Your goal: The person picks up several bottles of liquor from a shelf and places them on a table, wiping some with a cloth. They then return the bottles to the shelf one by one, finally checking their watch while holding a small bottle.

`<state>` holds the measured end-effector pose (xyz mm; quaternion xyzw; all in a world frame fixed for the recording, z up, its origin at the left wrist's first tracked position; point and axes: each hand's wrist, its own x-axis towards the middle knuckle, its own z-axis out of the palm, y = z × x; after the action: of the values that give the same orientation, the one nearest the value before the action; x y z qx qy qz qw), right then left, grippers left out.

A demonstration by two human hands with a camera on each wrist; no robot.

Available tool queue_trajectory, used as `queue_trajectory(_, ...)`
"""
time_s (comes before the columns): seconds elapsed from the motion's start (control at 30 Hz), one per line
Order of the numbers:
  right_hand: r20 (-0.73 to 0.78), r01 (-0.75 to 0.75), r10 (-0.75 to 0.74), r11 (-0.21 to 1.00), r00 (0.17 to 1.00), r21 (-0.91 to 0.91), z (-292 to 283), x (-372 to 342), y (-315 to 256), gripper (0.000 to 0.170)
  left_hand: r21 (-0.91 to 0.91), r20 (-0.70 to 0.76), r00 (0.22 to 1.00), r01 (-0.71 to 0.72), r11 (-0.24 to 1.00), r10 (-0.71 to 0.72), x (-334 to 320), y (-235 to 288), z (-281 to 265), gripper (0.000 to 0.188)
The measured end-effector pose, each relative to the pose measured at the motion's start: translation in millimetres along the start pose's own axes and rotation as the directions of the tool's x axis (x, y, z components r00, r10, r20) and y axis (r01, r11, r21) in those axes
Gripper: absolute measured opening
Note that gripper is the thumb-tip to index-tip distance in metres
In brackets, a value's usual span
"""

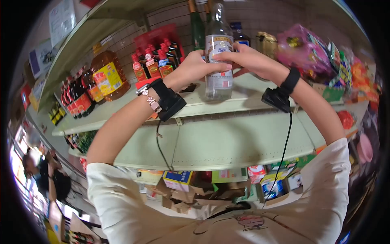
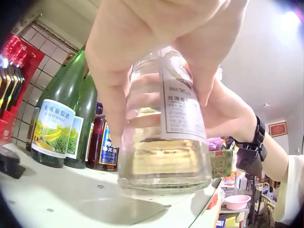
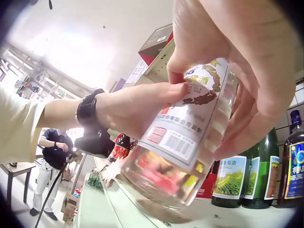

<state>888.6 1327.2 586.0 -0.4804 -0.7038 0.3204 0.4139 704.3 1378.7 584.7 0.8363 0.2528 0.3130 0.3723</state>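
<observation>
A clear glass liquor bottle (image 1: 219, 90) with a white label stands nearly upright over the front of the upper shelf (image 1: 191, 101), in the middle of the head view. My left hand (image 1: 196, 68) grips it from the left, thumb across the label. From the right, my right hand (image 1: 256, 62) holds it a little higher, its thumb also on the front. In the left wrist view, clear liquid shows inside the bottle (image 2: 164, 164), whose base is close over the shelf. Behind it are green wine bottles (image 2: 54, 128) and a dark bottle with a blue label (image 2: 103, 149).
Left on the shelf are small red-capped bottles (image 1: 152, 67), a large oil jug (image 1: 109, 75) and dark soda bottles (image 1: 76, 97). A pink plastic bag (image 1: 304, 51) sits at right. Below is another shelf (image 1: 239, 140), with boxes (image 1: 178, 179) lower down. A person (image 3: 53, 159) stands in the background.
</observation>
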Motion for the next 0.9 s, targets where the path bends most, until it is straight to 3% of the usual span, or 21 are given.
queue_trajectory(0.07,0.025,0.014,-0.014,1.0,1.0,-0.002,10,1,-12,0.059,-0.019,0.006,0.998,0.058,0.998,-0.058,-12,5,-14,0.057)
queue_trajectory(0.17,0.004,0.003,-0.003,1.0,1.0,0.005,33,20,-28,0.076,0.094,0.037,0.988,0.148,0.984,-0.152,-34,7,-46,0.061)
queue_trajectory(0.2,0.02,0.041,-0.041,0.999,0.999,0.005,46,25,-33,0.079,0.052,0.073,0.985,0.154,0.987,-0.157,-42,2,-59,0.063)
queue_trajectory(0.37,0.067,0.06,-0.059,0.998,0.996,-0.01,121,61,-68,0.074,0.084,0.027,0.964,0.263,0.961,-0.266,-84,-22,-134,0.062)
queue_trajectory(0.47,0.172,-0.011,0.015,1.0,0.985,-0.024,163,97,-85,0.06,0.012,0.058,0.982,0.177,0.984,-0.178,-115,-39,-177,0.062)
queue_trajectory(0.5,0.144,0.069,-0.069,0.998,0.987,0.005,175,116,-78,0.067,-0.005,0.041,0.983,0.182,0.983,-0.182,-125,-41,-187,0.06)
queue_trajectory(0.6,0.22,0.085,-0.098,0.994,0.971,0.068,208,154,-90,0.055,-0.068,0.061,0.989,0.136,0.988,-0.132,-130,-76,-234,0.057)
queue_trajectory(0.63,0.213,0.058,-0.055,0.998,0.975,-0.009,212,166,-97,0.055,-0.019,0.014,0.986,0.164,0.986,-0.163,-140,-69,-245,0.059)
queue_trajectory(0.73,0.252,0.085,-0.06,0.993,0.966,-0.087,230,201,-111,0.049,0.009,-0.042,0.996,0.075,0.997,-0.074,-149,-78,-270,0.059)
queue_trajectory(0.8,0.258,0.099,-0.084,0.994,0.962,-0.049,239,222,-116,0.045,0.009,-0.031,0.996,0.086,0.996,-0.085,-131,-109,-295,0.058)
queue_trajectory(0.9,0.254,0.071,-0.016,0.975,0.967,-0.209,251,237,-123,0.045,0.023,0.012,0.996,0.089,0.996,-0.089,-115,-136,-316,0.058)
